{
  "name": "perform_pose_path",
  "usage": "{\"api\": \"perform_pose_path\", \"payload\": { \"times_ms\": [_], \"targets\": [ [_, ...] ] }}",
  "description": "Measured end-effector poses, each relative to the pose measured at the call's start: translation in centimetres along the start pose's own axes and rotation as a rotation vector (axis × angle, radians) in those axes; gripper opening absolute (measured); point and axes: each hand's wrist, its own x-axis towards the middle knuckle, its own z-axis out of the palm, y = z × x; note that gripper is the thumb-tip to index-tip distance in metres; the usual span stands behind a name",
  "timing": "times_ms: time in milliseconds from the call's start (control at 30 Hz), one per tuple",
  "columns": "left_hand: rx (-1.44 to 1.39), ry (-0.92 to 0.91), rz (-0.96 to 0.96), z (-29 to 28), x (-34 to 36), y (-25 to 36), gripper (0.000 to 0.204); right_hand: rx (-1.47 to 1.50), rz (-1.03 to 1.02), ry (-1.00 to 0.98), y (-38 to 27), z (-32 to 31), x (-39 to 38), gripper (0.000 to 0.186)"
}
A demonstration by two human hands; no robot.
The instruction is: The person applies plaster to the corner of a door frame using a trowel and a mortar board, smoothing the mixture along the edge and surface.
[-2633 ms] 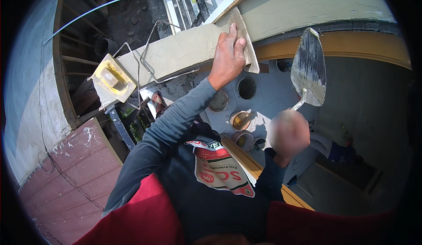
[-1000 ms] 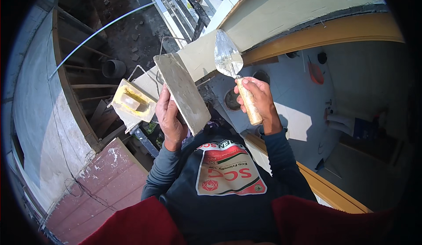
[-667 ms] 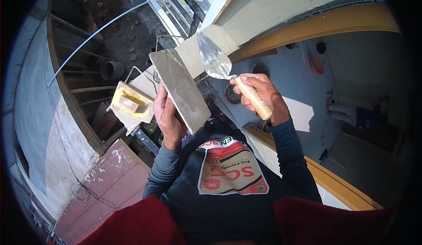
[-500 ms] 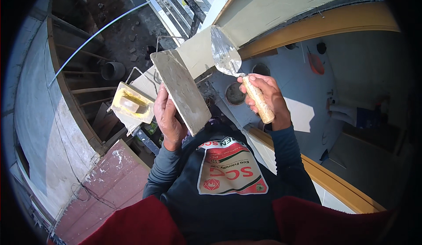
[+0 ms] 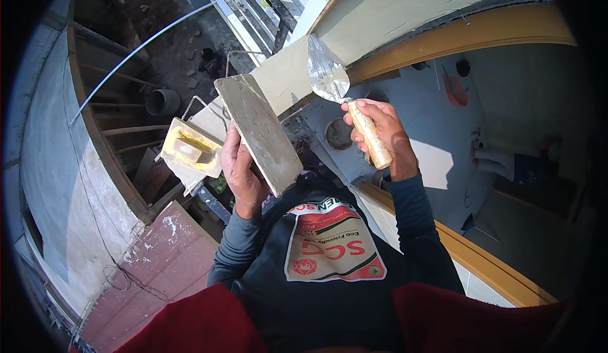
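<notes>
My left hand (image 5: pixel 244 175) is closed on a rectangular plastering float (image 5: pixel 256 131), holding it tilted, its broad face coated with grey mortar. My right hand (image 5: pixel 380 131) grips the pale wooden handle of a pointed trowel (image 5: pixel 364 134); the smeared metal blade (image 5: pixel 326 68) points up, just right of the float, over a plastered ledge (image 5: pixel 282 71). A second float with a yellow-stained face and block handle (image 5: pixel 190 150) lies left of my left hand, among bent wire rods (image 5: pixel 199 102) on the ledge. What is behind the float I hold is partly hidden.
A long drop on both sides: a rubble-strewn yard with a bucket (image 5: pixel 161 102) and dark figure (image 5: pixel 212 64) at left, a tiled floor with round containers (image 5: pixel 339 134) and a red tub (image 5: pixel 455 90) at right. A blue pipe (image 5: pixel 139 45) crosses the left. Orange beams (image 5: pixel 456 39) edge the opening.
Since the earliest frame, my left hand has brought the float down from the plastered surface and my right has raised the trowel beside it. Lately the trowel shifted slightly; a dark figure appeared below.
</notes>
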Motion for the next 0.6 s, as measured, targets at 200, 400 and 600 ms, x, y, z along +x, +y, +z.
{"api": "perform_pose_path", "payload": {
  "times_ms": [200,400,600],
  "targets": [
    [0.014,-0.048,0.023,0.3,0.2,0.5,0.055,0.026,0.045,-0.036,-0.1,-0.8,0.4,0.035],
    [0.016,-0.066,0.043,0.5,0.4,0.6,0.053,-0.020,0.132,-0.183,0.2,-0.1,-2.2,0.039],
    [0.025,-0.036,0.031,0.2,0.5,0.6,0.051,0.027,-0.065,-0.054,1.8,-2.3,-2.7,0.039]
  ]
}}
